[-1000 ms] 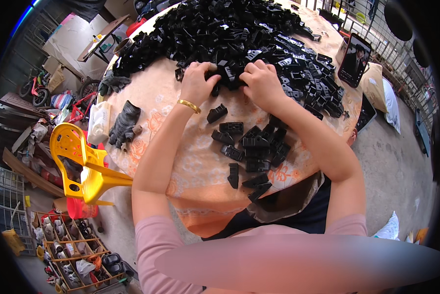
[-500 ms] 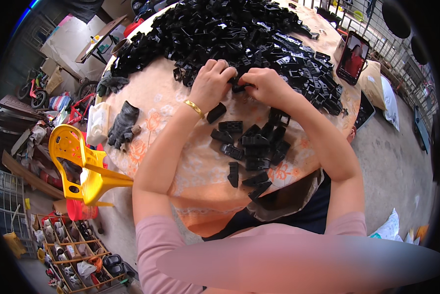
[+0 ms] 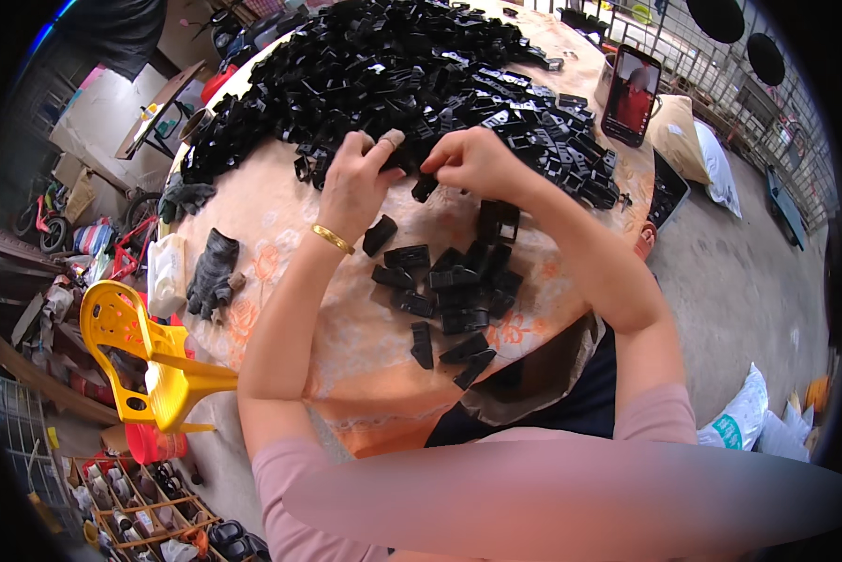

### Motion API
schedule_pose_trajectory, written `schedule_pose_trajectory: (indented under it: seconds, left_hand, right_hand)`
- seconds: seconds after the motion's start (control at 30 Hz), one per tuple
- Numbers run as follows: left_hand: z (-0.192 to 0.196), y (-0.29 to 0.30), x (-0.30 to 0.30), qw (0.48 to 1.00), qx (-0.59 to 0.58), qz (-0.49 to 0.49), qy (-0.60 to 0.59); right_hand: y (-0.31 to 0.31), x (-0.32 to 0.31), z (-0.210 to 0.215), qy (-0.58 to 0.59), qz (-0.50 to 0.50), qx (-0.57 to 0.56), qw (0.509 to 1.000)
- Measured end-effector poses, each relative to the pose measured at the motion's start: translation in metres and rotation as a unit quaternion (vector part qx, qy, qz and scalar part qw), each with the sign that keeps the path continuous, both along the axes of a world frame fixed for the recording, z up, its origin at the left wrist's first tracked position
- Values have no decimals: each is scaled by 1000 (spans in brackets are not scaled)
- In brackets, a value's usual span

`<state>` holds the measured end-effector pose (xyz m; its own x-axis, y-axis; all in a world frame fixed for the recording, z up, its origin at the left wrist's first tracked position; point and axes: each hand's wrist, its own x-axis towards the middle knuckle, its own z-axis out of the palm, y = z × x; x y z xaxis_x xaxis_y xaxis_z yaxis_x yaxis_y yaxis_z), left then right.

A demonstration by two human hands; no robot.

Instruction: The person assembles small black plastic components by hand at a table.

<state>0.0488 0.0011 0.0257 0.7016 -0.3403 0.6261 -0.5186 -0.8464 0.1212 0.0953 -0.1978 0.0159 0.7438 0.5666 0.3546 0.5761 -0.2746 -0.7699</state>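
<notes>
A large heap of small black plastic parts (image 3: pixel 374 70) covers the far side of a round table (image 3: pixel 285 361) with a peach flowered cloth. At the heap's near edge, my right hand (image 3: pixel 477 167) pinches one black plastic part (image 3: pixel 424 188) between thumb and fingers. My left hand (image 3: pixel 355 176), a gold bangle on its wrist, is just left of it with thumb and fingers apart; nothing shows between them. Nearer to me lies a loose group of several black blocks (image 3: pixel 454 276), and one single block (image 3: pixel 380 235) sits below my left hand.
A phone (image 3: pixel 632 94) stands upright at the right edge. Dark gloves (image 3: pixel 215 272) and a white container (image 3: pixel 166 276) lie at the left. Beside the table are a yellow chair (image 3: pixel 168 375) and a shoe rack (image 3: pixel 144 501). An open bag (image 3: pixel 533 398) is at my lap.
My hands have come apart: the left has opened and drawn away leftward, while the right keeps hold of a black part. The whole view has shifted slightly.
</notes>
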Motion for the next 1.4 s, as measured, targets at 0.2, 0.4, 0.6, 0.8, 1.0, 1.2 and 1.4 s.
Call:
schedule_pose_trajectory:
  seconds: [0.2, 0.4, 0.6, 0.8, 1.0, 1.2, 1.4]
  left_hand:
    - [4, -13, -11, 970, -171, -10, 171]
    - [4, -24, -19, 957, -228, -13, 179]
    - [-9, -22, -14, 911, -329, -22, 246]
    - [-5, -21, -17, 894, -359, -80, 255]
    - [6, -15, -23, 879, -355, -67, 311]
    - [10, -9, -24, 716, -534, -138, 428]
    - [12, 3, -16, 548, -606, -225, 531]
  right_hand:
    - [-8, -5, 14, 284, 28, 221, 932]
    - [7, -16, 4, 255, 12, 243, 936]
    - [7, -18, 7, 296, 1, 248, 923]
    - [4, -17, 7, 268, -14, 216, 939]
    - [12, -21, -2, 179, 7, 233, 956]
    - [9, -31, 14, -74, 54, 140, 986]
    - [2, -26, 16, -294, 55, 16, 954]
